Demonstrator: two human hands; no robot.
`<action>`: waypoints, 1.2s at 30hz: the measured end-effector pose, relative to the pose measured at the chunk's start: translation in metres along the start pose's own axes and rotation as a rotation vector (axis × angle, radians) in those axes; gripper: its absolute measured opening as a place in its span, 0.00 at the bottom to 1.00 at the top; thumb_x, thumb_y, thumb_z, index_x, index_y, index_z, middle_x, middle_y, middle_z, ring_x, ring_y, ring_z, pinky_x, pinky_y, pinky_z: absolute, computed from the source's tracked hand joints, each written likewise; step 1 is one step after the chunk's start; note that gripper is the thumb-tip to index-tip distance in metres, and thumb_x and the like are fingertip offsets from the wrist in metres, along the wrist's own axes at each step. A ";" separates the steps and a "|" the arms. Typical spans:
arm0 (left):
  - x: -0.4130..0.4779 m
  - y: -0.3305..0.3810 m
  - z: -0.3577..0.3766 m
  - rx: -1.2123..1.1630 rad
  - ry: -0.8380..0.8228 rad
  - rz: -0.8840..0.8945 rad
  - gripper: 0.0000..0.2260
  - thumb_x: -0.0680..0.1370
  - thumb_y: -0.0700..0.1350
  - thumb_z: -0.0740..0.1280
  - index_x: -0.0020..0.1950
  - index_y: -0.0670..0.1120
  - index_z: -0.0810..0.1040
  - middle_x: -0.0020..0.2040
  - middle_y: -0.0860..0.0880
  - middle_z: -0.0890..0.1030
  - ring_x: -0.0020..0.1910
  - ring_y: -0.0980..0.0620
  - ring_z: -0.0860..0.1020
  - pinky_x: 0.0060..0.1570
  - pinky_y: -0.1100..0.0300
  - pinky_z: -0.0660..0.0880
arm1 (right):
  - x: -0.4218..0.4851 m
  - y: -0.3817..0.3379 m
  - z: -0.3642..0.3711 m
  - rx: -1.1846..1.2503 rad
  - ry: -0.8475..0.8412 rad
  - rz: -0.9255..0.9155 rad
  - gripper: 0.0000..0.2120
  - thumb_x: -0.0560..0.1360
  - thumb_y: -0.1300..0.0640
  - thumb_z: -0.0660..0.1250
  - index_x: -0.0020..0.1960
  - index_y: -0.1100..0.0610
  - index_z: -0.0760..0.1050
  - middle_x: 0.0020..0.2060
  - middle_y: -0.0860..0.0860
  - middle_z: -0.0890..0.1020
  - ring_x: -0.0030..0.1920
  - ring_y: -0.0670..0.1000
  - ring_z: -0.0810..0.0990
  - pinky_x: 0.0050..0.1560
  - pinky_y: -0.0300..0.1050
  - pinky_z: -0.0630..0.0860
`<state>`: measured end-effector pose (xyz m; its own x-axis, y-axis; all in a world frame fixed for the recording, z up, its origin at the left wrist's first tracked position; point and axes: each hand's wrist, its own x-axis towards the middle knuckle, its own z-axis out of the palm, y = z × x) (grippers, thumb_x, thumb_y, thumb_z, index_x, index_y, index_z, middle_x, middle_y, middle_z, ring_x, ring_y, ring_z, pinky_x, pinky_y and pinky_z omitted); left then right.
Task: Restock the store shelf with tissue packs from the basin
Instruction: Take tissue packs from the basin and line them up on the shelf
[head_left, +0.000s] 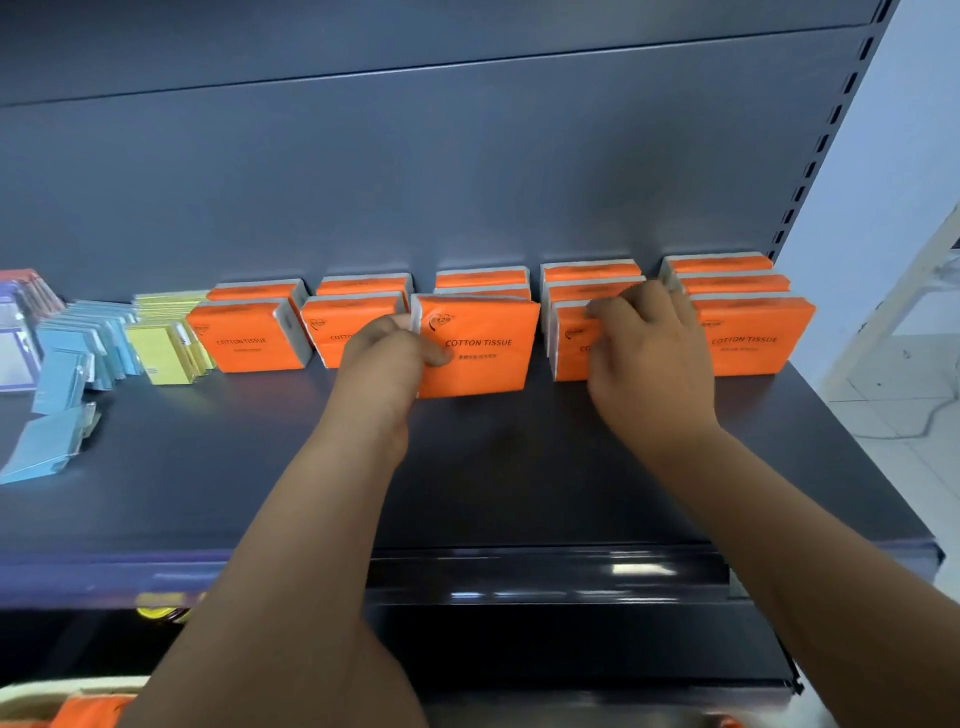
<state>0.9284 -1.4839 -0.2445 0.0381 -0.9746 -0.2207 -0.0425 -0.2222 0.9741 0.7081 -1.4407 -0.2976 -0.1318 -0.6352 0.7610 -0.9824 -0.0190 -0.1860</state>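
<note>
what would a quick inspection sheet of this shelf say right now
surface: dark metal shelf, packs stand at the back
job's things: orange tissue packs in five rows; more in the basin
clutter: blue packets and yellow packets at left, some blue toppled
grippers: left hand grips the middle front pack; right hand grips the next row's front pack
cables: thin cord on floor, right
surroundings: tiled floor, white wall
</note>
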 end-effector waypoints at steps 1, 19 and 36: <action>0.002 0.000 0.000 -0.003 0.004 -0.012 0.10 0.75 0.34 0.71 0.45 0.49 0.76 0.44 0.53 0.78 0.44 0.53 0.75 0.43 0.58 0.72 | -0.002 -0.009 -0.001 0.119 -0.045 0.021 0.15 0.74 0.64 0.65 0.58 0.58 0.82 0.49 0.56 0.80 0.48 0.61 0.78 0.52 0.51 0.71; 0.007 -0.018 0.013 0.046 0.005 0.002 0.09 0.80 0.36 0.67 0.54 0.49 0.80 0.51 0.46 0.83 0.52 0.47 0.82 0.55 0.46 0.82 | -0.026 -0.090 0.005 0.773 -0.323 0.604 0.26 0.76 0.62 0.69 0.73 0.53 0.69 0.64 0.45 0.70 0.63 0.48 0.74 0.64 0.45 0.74; 0.016 -0.016 0.009 0.047 0.120 0.018 0.12 0.79 0.34 0.62 0.50 0.50 0.79 0.42 0.49 0.80 0.42 0.51 0.78 0.41 0.59 0.78 | -0.025 -0.092 0.004 0.983 -0.341 0.774 0.16 0.76 0.64 0.67 0.47 0.41 0.71 0.48 0.39 0.77 0.49 0.40 0.78 0.50 0.40 0.75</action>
<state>0.9212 -1.4963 -0.2642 0.1562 -0.9687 -0.1928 -0.0909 -0.2085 0.9738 0.8018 -1.4259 -0.3022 -0.4349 -0.8966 0.0828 -0.1390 -0.0240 -0.9900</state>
